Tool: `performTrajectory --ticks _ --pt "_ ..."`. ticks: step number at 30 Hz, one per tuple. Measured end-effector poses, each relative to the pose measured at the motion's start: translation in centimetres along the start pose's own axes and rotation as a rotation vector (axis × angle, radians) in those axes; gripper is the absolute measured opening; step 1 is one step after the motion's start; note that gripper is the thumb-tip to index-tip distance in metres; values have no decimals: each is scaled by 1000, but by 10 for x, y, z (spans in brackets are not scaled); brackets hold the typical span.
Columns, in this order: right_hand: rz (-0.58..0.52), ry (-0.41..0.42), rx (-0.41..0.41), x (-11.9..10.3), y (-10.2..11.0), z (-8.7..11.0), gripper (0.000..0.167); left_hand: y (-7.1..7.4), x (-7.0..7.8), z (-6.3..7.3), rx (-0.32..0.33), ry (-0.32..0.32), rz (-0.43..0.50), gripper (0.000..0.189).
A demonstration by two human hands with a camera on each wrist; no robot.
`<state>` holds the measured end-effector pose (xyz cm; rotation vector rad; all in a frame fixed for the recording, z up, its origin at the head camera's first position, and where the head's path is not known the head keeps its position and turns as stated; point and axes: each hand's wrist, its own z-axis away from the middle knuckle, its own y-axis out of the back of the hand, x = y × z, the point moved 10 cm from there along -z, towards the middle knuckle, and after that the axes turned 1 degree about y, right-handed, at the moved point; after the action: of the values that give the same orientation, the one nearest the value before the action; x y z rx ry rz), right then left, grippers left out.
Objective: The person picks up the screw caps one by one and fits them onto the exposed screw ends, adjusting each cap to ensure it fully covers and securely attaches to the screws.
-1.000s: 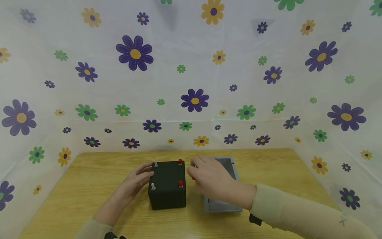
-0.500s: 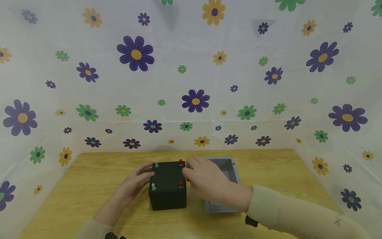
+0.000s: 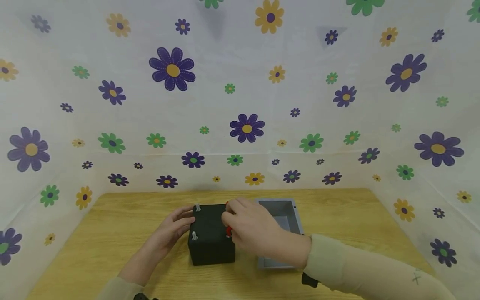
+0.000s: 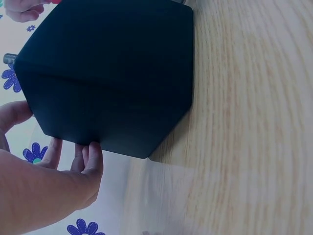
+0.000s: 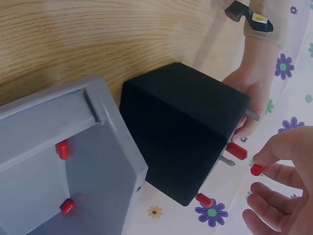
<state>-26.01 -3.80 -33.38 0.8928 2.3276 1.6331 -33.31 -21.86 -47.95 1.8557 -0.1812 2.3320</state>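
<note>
A black box stands on the table with threaded metal posts on its top. On the left side two posts are bare. Red caps cover two posts on the right side. My left hand holds the box at its left side, thumb by the top edge and fingertips at the rear edge. Above the right part of the box, my right hand pinches a loose red cap between thumb and index finger. In the head view that hand hides the cap it holds and part of the box top.
A grey tray stands just right of the box, partly under my right forearm. In the right wrist view two red caps lie inside it. A flower-printed sheet rises behind and beside the wooden table.
My right hand has moved left from beside the tray to over the box's right edge, carrying the red cap. The left hand stays on the box.
</note>
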Motion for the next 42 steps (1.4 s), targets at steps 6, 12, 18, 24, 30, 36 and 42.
performTrajectory --ticks 6,12,18,24,30,36,42 --pt "-12 4 3 -3 -3 -2 17 -1 -1 0 -1 5 -7 61" --pt "-31 6 8 -6 -2 -7 16 0 -1 -1 -7 1 -23 62" --pt "-62 -4 7 -6 -1 -12 15 0 1 0 -6 1 -29 63" --pt "-63 -1 0 -9 -4 -15 15 -1 2 2 -16 4 -35 64" --pt "-67 -13 -20 -11 -10 -16 15 -1 3 3 -19 7 -35 64" --pt "-94 -34 -28 -12 -14 -20 15 -1 1 1 -16 17 -23 63" --pt "-131 -35 -27 -15 -16 -22 15 -1 1 1 -22 8 -25 64"
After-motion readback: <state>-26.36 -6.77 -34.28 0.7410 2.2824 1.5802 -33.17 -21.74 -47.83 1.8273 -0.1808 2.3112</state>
